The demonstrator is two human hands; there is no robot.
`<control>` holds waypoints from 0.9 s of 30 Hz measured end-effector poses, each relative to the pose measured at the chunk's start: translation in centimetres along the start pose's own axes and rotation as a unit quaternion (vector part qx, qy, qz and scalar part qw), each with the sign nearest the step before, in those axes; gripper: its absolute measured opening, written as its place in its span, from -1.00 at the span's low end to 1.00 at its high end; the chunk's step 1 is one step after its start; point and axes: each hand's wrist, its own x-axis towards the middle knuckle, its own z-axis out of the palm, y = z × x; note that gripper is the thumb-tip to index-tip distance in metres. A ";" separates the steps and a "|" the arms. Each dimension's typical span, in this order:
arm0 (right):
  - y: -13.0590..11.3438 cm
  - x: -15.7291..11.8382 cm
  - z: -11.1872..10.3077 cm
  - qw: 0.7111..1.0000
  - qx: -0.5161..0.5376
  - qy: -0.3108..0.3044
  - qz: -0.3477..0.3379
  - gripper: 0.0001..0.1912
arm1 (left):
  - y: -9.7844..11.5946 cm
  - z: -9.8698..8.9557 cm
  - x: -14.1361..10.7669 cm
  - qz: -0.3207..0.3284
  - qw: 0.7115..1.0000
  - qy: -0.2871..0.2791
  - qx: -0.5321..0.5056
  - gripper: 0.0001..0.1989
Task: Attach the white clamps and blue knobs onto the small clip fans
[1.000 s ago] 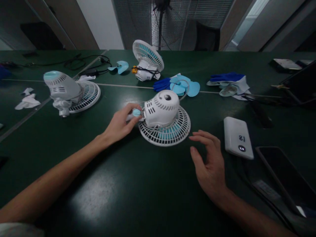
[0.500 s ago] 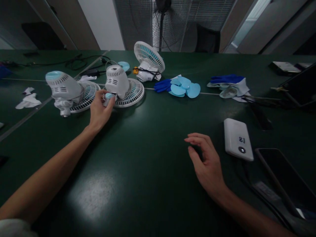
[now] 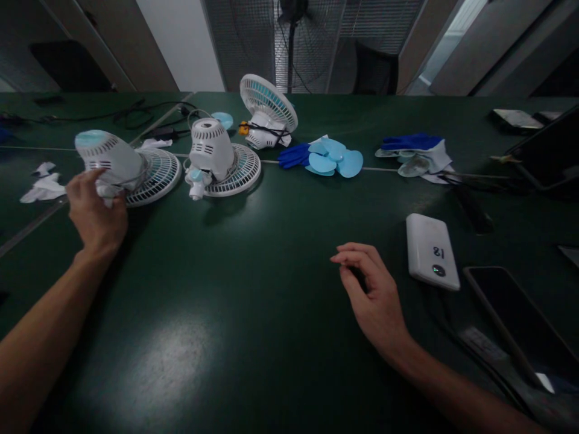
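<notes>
At the left, my left hand (image 3: 97,211) is closed round the clip part at the base of a white fan (image 3: 115,158), which lies grille down on the green table (image 3: 253,289). Just right of it a second white fan (image 3: 211,147) rests the same way, its small clip part facing me. Behind stands a third fan (image 3: 270,108) with a dark cord round its body. My right hand (image 3: 373,289) hovers over or rests on the table at the right, fingers curled, thumb near the fingertips, nothing visible in it.
Light blue fan blades (image 3: 335,158) lie beside a blue glove (image 3: 294,155). More gloves (image 3: 418,155) are farther right. A white power bank (image 3: 432,250) and a phone (image 3: 520,319) lie right of my right hand, with cables. White scraps (image 3: 44,184) sit far left.
My left hand has let go of the middle fan's clip part and moved left onto the left fan's. My right hand's fingertips have drawn slightly closer together. The view has shifted a little.
</notes>
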 end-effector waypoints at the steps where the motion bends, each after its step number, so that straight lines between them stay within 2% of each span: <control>1: -0.1 0.0 0.0 1.000 0.001 -0.001 0.002 -0.80 | -0.1 0.2 0.1 -0.016 1.000 0.017 0.008 -0.30; 4: -0.2 0.0 -0.1 1.000 0.007 -0.006 0.006 -0.81 | -0.4 0.4 0.0 -0.081 0.996 0.044 0.019 -0.23; 7: -0.2 -0.1 -0.1 1.000 0.013 -0.015 0.012 -0.81 | -0.5 0.1 -0.4 -0.093 0.995 0.027 0.020 -0.23; 12: 0.0 -0.2 -0.1 0.999 0.024 -0.018 0.016 -0.80 | -0.2 0.0 -0.6 -0.050 0.997 0.045 0.025 -0.36; 16: 0.0 -0.2 -0.1 0.999 0.022 -0.023 0.017 -0.80 | -0.4 0.0 -0.5 0.017 0.998 0.060 0.020 -0.33; 22: -0.1 -0.1 -0.2 0.999 0.021 -0.032 0.025 -0.81 | -1.1 -0.2 -0.3 0.044 0.997 0.042 0.040 -0.50; 27: 0.0 -0.1 -0.3 0.999 0.025 -0.039 0.026 -0.80 | -0.3 -0.8 -0.5 0.083 0.994 0.030 0.061 -0.61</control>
